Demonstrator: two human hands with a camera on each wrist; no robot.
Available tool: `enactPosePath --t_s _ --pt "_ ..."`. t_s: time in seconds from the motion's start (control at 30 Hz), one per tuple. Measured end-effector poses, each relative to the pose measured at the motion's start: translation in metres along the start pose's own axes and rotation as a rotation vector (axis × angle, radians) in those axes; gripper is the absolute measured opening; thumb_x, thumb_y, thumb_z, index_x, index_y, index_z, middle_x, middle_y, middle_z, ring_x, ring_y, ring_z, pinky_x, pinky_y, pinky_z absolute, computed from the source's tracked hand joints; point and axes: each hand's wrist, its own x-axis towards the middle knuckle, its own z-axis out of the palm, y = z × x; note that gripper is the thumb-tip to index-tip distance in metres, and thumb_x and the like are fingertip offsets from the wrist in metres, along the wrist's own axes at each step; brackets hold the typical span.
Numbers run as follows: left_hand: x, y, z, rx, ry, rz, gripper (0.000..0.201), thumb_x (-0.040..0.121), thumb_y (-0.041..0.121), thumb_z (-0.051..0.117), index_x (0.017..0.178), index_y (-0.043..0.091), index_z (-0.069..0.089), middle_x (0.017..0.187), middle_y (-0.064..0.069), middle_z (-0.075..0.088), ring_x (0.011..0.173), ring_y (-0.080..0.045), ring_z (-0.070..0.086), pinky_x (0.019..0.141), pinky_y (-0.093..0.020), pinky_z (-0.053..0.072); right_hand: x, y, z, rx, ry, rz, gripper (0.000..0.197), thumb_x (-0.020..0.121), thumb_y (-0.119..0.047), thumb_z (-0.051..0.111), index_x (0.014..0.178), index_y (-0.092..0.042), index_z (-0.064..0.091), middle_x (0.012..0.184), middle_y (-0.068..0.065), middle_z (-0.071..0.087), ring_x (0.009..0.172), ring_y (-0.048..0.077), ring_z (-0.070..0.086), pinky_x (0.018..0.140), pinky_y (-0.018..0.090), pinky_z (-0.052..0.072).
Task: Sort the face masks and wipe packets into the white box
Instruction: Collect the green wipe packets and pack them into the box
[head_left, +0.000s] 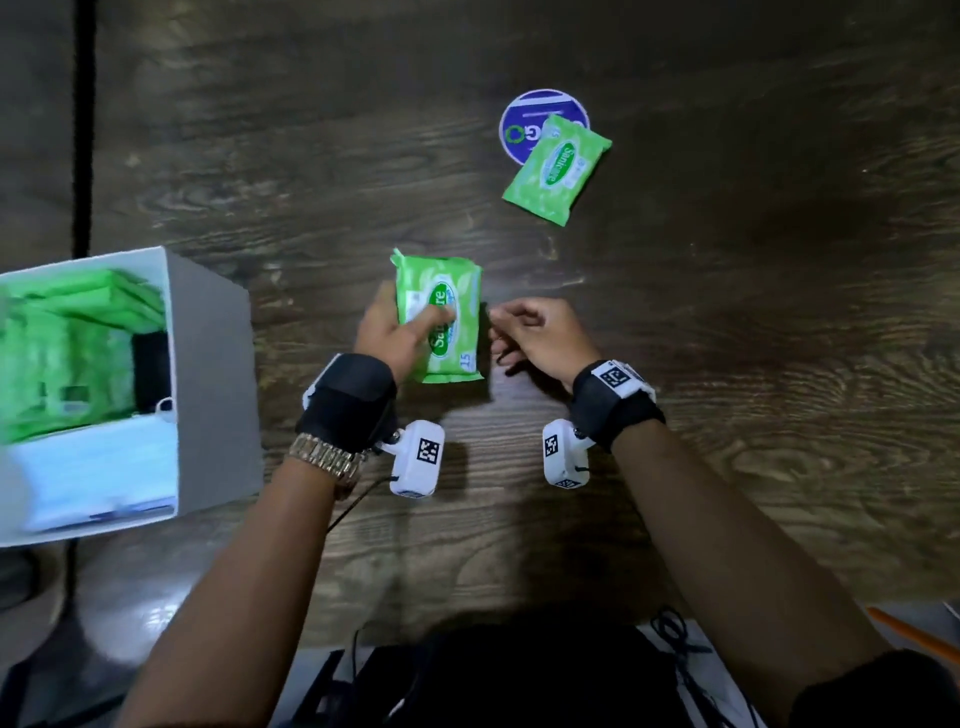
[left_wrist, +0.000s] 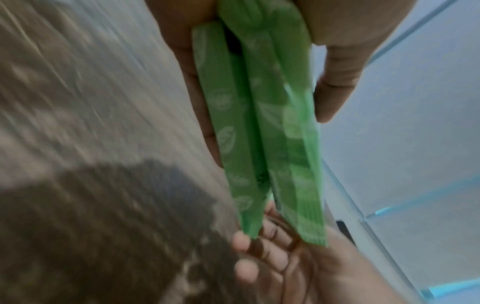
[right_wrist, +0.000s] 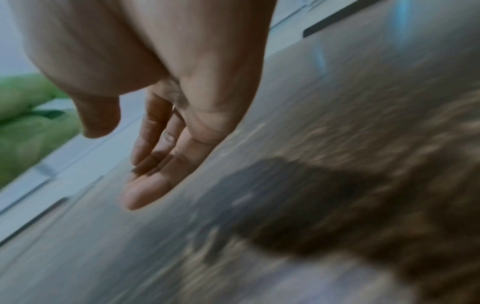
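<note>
My left hand grips green wipe packets above the middle of the table, thumb across the top label. In the left wrist view two green packets sit stacked between thumb and fingers. My right hand hovers just right of them, fingers loosely curled and holding nothing; the right wrist view shows its relaxed fingers. Another green wipe packet lies farther back on the table. The white box stands at the left, holding green packets and pale blue face masks.
A round blue and white sticker lies partly under the far packet. The dark wooden table stretches to the right. Black cables and a bag lie near my body at the front edge.
</note>
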Motion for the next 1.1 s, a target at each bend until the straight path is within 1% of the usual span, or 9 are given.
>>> enactPosePath --t_s 0.13,0.2,0.27,0.37,0.53,0.7,0.83,0.97,1.1 --pt "-0.019 0.008 -0.09 0.017 0.145 0.057 0.037 0.074 0.027 0.08 0.103 0.019 0.059 0.092 0.007 0.069 0.082 -0.013 0.067 0.077 -0.033 0.057 -0.008 -0.012 0.082 -0.072 -0.129 0.001 0.005 0.092 -0.017 0.069 0.087 -0.015 0.069 0.071 0.013 0.066 0.059 0.025 0.058 0.054 0.037 0.051" --pt "-0.029 0.006 -0.138 0.038 0.204 0.066 0.04 0.07 0.035 0.081 0.102 0.021 0.062 0.098 0.002 0.071 0.088 -0.018 0.069 0.083 -0.043 0.057 -0.018 -0.019 0.126 -0.128 -0.215 -0.025 0.01 0.093 -0.015 0.067 0.095 -0.005 0.069 0.07 0.014 0.064 0.05 0.017 0.059 0.049 0.028 0.051" --pt "-0.037 0.007 -0.185 0.185 0.317 0.108 0.051 0.065 0.046 0.079 0.104 0.019 0.061 0.1 0.002 0.07 0.091 -0.02 0.068 0.086 -0.041 0.056 -0.032 -0.028 0.169 -0.203 -0.299 -0.076 0.017 0.094 -0.012 0.066 0.098 0.004 0.066 0.071 0.013 0.063 0.043 0.005 0.056 0.04 0.018 0.043" --pt "-0.037 0.002 -0.251 0.353 0.473 0.099 0.054 0.066 0.051 0.078 0.103 0.016 0.06 0.096 0.003 0.067 0.092 -0.022 0.065 0.085 -0.036 0.053 -0.051 -0.032 0.23 -0.279 -0.384 -0.116 0.027 0.093 -0.021 0.068 0.096 0.006 0.063 0.069 0.014 0.065 0.04 0.005 0.056 0.036 0.015 0.039" --pt "-0.015 -0.014 -0.324 0.638 0.484 0.004 0.068 0.063 0.063 0.073 0.103 0.01 0.059 0.1 -0.012 0.067 0.094 -0.033 0.063 0.081 -0.04 0.051 -0.065 -0.023 0.301 -0.487 -0.318 -0.179 0.048 0.079 -0.052 0.075 0.091 -0.011 0.053 0.064 0.007 0.07 0.057 0.022 0.068 0.06 0.037 0.056" --pt "0.014 -0.019 -0.339 0.944 0.34 -0.107 0.074 0.074 0.054 0.072 0.123 0.003 0.048 0.122 -0.021 0.056 0.112 -0.04 0.055 0.087 -0.041 0.047 -0.065 -0.014 0.331 -0.619 -0.241 -0.196 0.037 0.078 -0.031 0.081 0.072 -0.018 0.046 0.062 0.001 0.061 0.059 0.022 0.064 0.063 0.042 0.056" --pt "0.028 -0.032 -0.328 0.984 0.268 -0.125 0.079 0.075 0.048 0.073 0.13 0.003 0.041 0.127 -0.019 0.052 0.114 -0.038 0.056 0.083 -0.038 0.046 -0.064 -0.012 0.333 -0.565 -0.243 -0.147 0.034 0.081 -0.013 0.077 0.071 -0.014 0.044 0.053 0.006 0.054 0.047 0.031 0.067 0.046 0.049 0.055" --pt "0.035 -0.032 -0.317 1.01 0.287 -0.104 0.073 0.076 0.04 0.074 0.127 0.002 0.038 0.123 -0.018 0.053 0.111 -0.038 0.056 0.072 -0.037 0.04 -0.067 -0.01 0.334 -0.526 -0.24 -0.109 0.027 0.083 -0.001 0.07 0.077 -0.008 0.045 0.049 0.006 0.048 0.036 0.023 0.059 0.035 0.027 0.043" --pt "0.044 -0.03 -0.317 0.963 0.32 -0.076 0.07 0.076 0.033 0.074 0.126 0.004 0.033 0.112 -0.016 0.057 0.1 -0.038 0.06 0.066 -0.037 0.04 -0.067 -0.009 0.335 -0.502 -0.262 -0.096 0.026 0.081 0.0 0.067 0.076 -0.01 0.043 0.058 0.016 0.054 0.038 0.027 0.059 0.04 0.029 0.044"
